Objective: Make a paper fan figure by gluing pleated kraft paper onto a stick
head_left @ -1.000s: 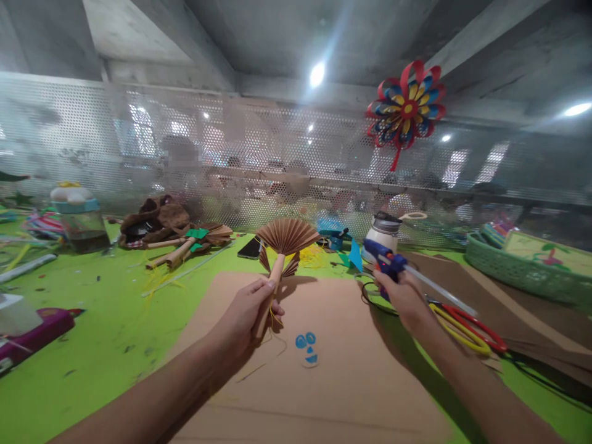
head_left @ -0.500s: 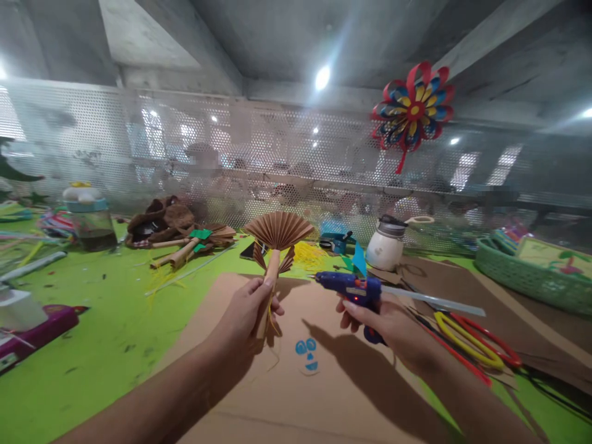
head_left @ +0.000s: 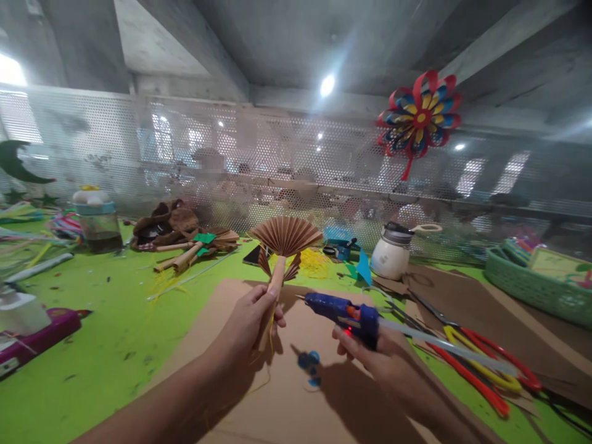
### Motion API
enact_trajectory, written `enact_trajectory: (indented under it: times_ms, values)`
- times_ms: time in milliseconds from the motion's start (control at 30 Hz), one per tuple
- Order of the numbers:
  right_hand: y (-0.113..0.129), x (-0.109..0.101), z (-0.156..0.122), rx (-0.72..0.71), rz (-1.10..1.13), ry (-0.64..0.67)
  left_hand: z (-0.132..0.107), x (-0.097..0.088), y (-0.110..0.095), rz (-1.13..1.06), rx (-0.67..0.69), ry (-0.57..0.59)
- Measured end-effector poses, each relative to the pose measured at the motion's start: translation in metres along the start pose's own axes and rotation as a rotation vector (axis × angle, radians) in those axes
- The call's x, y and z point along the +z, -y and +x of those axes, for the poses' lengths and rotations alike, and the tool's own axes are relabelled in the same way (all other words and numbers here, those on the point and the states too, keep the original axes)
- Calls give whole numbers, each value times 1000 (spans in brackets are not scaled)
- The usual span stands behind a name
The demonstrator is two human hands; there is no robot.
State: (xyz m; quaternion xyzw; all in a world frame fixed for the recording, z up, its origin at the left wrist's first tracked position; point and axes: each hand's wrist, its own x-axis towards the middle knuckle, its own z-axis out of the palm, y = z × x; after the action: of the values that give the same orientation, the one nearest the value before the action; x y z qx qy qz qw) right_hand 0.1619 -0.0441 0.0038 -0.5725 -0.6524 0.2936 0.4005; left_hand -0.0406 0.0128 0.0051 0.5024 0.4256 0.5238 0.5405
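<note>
My left hand (head_left: 256, 314) is closed around the rolled stem of a brown paper figure (head_left: 279, 274), held upright, with a pleated fan on top and smaller pleats at its sides. Yellow strands hang down from it. In my right hand (head_left: 370, 351) is a blue hot glue gun (head_left: 345, 310), its nozzle pointing left toward the stem but apart from it. A red light glows on the gun, and a clear glue stick (head_left: 444, 342) sticks out behind. Below lies a sheet of brown cardboard (head_left: 240, 382) bearing small blue paper pieces (head_left: 311, 367), partly in shadow.
Scissors with red and yellow handles (head_left: 481, 361) lie at the right, near a green basket (head_left: 531, 283). A white jar (head_left: 391, 253) stands behind. More paper figures (head_left: 194, 250) lie back left; a purple power strip (head_left: 41, 336) sits at the left edge.
The glue gun has tilted, its nozzle moving left and lower toward the stem. Its shadow now falls over the blue pieces. My left hand still holds the paper figure; the view has shifted slightly.
</note>
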Motion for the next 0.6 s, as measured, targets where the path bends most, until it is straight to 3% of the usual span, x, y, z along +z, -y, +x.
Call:
enact_trajectory:
  times_ms: [200,433,600]
  values:
    - [-2,-3,-3,-26,-50,-32,-4,0,9,106,38,40]
    - [-3,-6,-6,-61,-75,-50,-1,2,18,-2,-4,125]
    - [-2,-5,-2,-47,45,4,-8,6,14,-44,-23,177]
